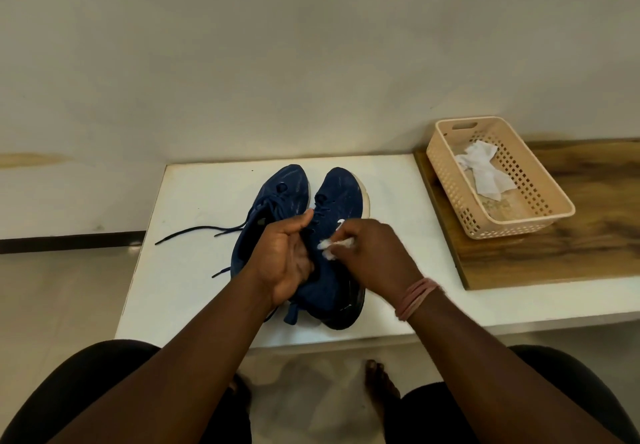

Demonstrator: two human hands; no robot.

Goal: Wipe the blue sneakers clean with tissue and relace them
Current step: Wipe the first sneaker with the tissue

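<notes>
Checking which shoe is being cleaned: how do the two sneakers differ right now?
The right sneaker is held by the left hand while the right hand wipes it with tissue; the left sneaker lies untouched beside it. The left sneaker's laces trail loose across the table. Both are dark blue.

You look through one wide-angle camera on your head, facing forward and down from close above your lap. The flat white surface (398, 180) fills the middle, a plain pale wall (311, 45) rises behind it, your two forearms reach in from below, and straight edges bow toward the frame's borders.
</notes>
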